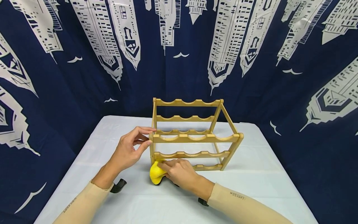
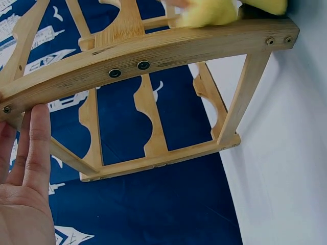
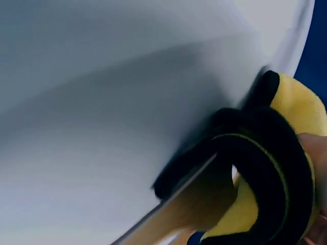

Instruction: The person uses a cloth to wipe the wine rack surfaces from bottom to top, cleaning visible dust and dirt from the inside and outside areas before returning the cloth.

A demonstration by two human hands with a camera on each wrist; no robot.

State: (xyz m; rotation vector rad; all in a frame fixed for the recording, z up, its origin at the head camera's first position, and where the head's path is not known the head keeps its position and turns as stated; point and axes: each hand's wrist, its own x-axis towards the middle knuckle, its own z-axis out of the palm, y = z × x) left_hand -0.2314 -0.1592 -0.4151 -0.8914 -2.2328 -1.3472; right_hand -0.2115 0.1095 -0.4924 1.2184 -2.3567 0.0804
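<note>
A light wooden bottle rack (image 1: pixel 193 138) with scalloped rails stands on the white-covered table. My left hand (image 1: pixel 127 152) pinches its upper front left corner between thumb and fingers; in the left wrist view the fingers of that hand (image 2: pixel 30 168) press against the side bar (image 2: pixel 168 56). Low at the front left, my right hand (image 1: pixel 183 174) grips a yellow and black cleaning cloth (image 1: pixel 155 172). Up close in the right wrist view, the cloth (image 3: pixel 276 163) is folded around a wooden rail (image 3: pixel 191 206) of the rack. Part of the right hand shows at that view's edge.
The white tablecloth (image 1: pixel 134 202) covers the table under the rack. Behind and on both sides hangs a navy cloth (image 1: pixel 179 77) printed with white buildings and birds. Dark wrist mounts (image 1: pixel 118 186) sit by both of the beige sleeves (image 1: pixel 86 202).
</note>
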